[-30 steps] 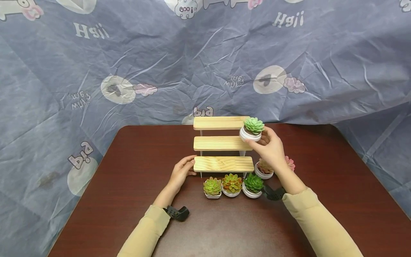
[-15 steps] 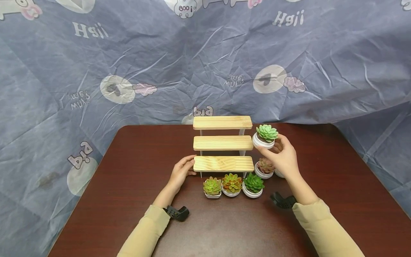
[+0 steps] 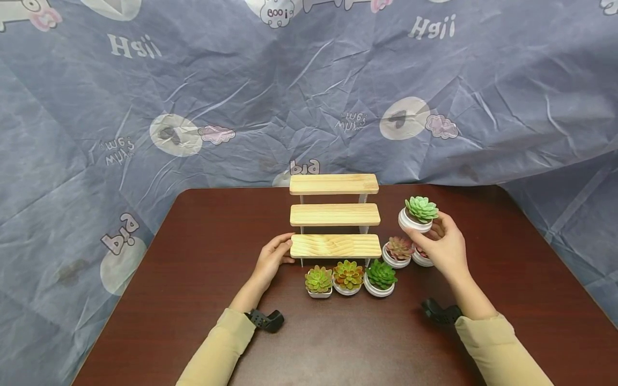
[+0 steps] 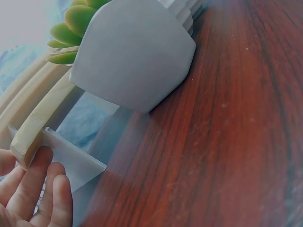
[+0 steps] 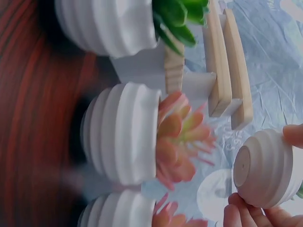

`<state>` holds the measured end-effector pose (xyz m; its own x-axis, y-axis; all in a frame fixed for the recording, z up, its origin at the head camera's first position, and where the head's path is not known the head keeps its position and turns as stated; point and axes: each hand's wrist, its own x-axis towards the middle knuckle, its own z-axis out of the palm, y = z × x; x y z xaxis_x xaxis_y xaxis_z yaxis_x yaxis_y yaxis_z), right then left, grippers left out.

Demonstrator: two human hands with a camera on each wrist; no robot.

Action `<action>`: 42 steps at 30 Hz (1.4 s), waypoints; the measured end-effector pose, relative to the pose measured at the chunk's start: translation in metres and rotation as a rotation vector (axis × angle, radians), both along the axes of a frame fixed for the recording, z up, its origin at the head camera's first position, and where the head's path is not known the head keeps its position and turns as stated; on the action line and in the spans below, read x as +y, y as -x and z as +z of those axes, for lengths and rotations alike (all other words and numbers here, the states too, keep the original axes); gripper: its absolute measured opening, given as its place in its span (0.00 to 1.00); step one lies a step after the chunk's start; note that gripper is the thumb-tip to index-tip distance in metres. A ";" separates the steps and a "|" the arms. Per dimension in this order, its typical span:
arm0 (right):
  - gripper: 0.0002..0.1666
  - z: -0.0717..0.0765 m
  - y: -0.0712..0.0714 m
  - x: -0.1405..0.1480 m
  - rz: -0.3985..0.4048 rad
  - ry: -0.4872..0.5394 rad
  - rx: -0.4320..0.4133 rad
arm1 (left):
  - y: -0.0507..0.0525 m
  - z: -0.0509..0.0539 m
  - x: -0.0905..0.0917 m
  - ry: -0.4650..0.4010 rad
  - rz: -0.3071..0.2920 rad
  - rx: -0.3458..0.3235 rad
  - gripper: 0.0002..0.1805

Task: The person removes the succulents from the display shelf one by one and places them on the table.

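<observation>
My right hand (image 3: pixel 445 247) holds a pale green succulent in a white ribbed pot (image 3: pixel 416 221) in the air, right of the wooden three-tier shelf (image 3: pixel 335 246). In the right wrist view, thumb and fingers grip the pot (image 5: pixel 265 168) from both sides, its underside showing. My left hand (image 3: pixel 271 262) pinches the left end of the lowest board (image 4: pixel 35 120), thumb above and fingers below. Below the held pot stand a reddish succulent (image 3: pixel 399 250) and a pink one (image 3: pixel 422 257), the latter partly hidden by my right hand.
In front of the shelf stand a yellow-green succulent (image 3: pixel 318 281) in an angular pot, an orange-green one (image 3: pixel 348 276) and a dark green one (image 3: pixel 380 276). A patterned blue cloth (image 3: pixel 270 96) hangs behind the brown table (image 3: pixel 338 343).
My right hand has carried the pale green succulent from in front of the upper boards to the right and slightly down. The left hand stays on the lowest board.
</observation>
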<state>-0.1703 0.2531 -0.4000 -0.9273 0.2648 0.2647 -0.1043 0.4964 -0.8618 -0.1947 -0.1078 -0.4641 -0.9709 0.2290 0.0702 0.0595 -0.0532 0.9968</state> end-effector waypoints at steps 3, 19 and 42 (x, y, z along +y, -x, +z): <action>0.39 -0.004 -0.002 0.006 -0.019 0.000 0.005 | 0.000 0.000 0.000 0.003 0.002 0.002 0.21; 0.39 -0.030 -0.005 0.047 -0.136 0.038 -0.027 | 0.000 0.000 0.000 -0.002 0.002 -0.001 0.21; 0.44 -0.105 0.003 0.116 -0.301 0.109 -0.010 | 0.000 -0.001 0.000 0.005 0.011 -0.001 0.21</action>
<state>-0.1735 0.3696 -0.5048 -0.8053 0.5541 0.2109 0.0418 0.4079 -0.9121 -0.1946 -0.1074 -0.4648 -0.9734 0.2187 0.0676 0.0587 -0.0473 0.9972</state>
